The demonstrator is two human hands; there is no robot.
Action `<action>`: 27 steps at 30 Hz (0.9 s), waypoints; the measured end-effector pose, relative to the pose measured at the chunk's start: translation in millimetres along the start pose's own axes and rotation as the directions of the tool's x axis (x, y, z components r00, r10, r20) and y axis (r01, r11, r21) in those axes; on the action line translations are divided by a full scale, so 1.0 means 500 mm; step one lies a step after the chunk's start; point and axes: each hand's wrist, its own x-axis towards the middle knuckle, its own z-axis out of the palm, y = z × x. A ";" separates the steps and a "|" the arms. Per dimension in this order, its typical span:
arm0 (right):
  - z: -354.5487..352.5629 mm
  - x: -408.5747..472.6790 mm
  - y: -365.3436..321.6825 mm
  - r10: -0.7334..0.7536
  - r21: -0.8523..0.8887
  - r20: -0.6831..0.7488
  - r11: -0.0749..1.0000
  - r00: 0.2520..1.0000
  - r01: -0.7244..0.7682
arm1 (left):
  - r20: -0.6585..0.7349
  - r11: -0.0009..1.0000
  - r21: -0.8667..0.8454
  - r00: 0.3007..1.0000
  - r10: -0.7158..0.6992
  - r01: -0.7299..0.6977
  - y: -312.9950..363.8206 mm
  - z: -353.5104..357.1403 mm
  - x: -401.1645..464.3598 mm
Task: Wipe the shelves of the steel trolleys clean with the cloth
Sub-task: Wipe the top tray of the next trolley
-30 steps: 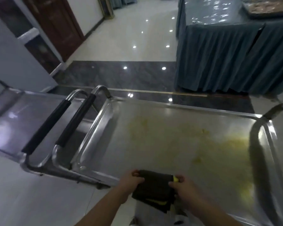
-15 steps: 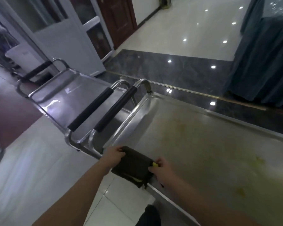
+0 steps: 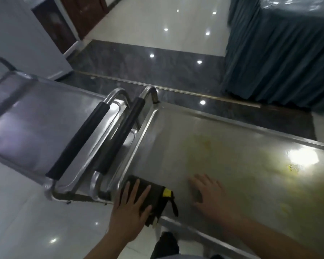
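Left hand (image 3: 130,206) lies flat, fingers (image 3: 134,187) straight, pressing the dark cloth (image 3: 153,198) onto the near left corner of the stained trolley shelf (image 3: 223,146). Right hand (image 3: 211,197) rests released beside it, apart from the cloth.

Left hand: a moment ago it gripped the folded cloth's left edge; now the left hand (image 3: 131,204) lies flat on top of the cloth (image 3: 153,198), fingers straight.
Right hand: it has let go of the cloth's right edge; the right hand (image 3: 211,196) now rests spread on the trolley shelf (image 3: 223,146), just beside the cloth.
Cloth: now lies at the shelf's near left corner, its yellow tag (image 3: 166,192) exposed.
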 end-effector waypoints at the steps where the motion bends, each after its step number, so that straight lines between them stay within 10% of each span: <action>1: 0.002 0.002 0.001 0.023 -0.073 0.038 0.997 0.999 -0.020 | -0.004 1.000 -0.008 1.000 0.016 -0.016 -0.007 0.011 0.008; 8: 0.014 0.019 0.006 0.244 -0.207 0.097 0.953 0.965 -0.220 | -0.048 0.997 -0.006 0.995 0.082 -0.082 -0.034 0.009 0.062; 27: 0.032 0.023 -0.002 0.241 -0.137 0.120 0.965 0.963 -0.224 | 0.086 0.989 -0.141 0.995 0.048 -0.035 0.092 -0.167 0.682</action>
